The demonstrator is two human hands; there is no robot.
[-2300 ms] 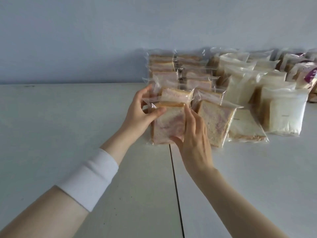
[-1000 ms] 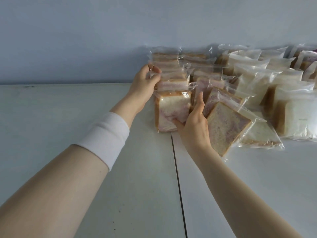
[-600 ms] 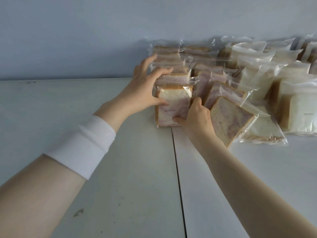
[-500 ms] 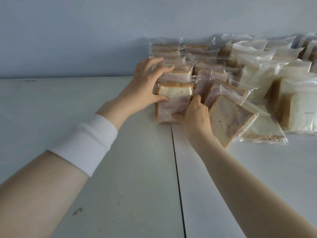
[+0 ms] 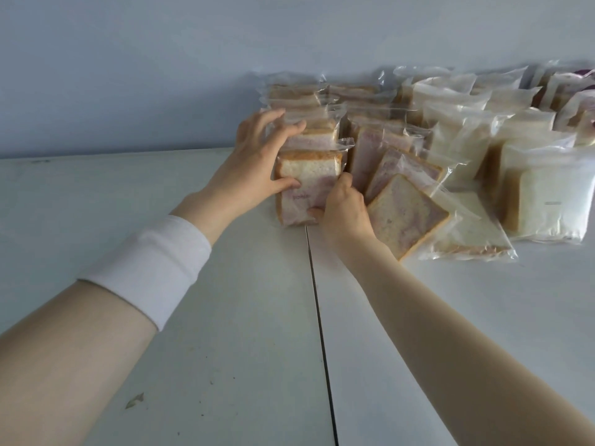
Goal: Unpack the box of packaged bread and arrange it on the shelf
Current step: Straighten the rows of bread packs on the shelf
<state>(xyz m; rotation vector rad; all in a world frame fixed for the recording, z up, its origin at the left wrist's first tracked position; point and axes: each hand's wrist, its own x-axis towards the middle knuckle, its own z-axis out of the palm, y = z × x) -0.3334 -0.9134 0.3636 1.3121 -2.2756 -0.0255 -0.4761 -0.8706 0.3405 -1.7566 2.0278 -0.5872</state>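
The front bread packet (image 5: 307, 188) stands upright at the near end of the leftmost row on the white shelf (image 5: 225, 317), just by the seam (image 5: 317, 304). The left hand (image 5: 257, 165) presses its left edge, thumb on the face and fingers spread over the packets behind. The right hand (image 5: 343, 210) pinches its lower right corner. A tilted swirl packet (image 5: 407, 214) leans just beside that hand; pale packets (image 5: 547, 201) stand farther right. Printing on the wrappers is too small to read.
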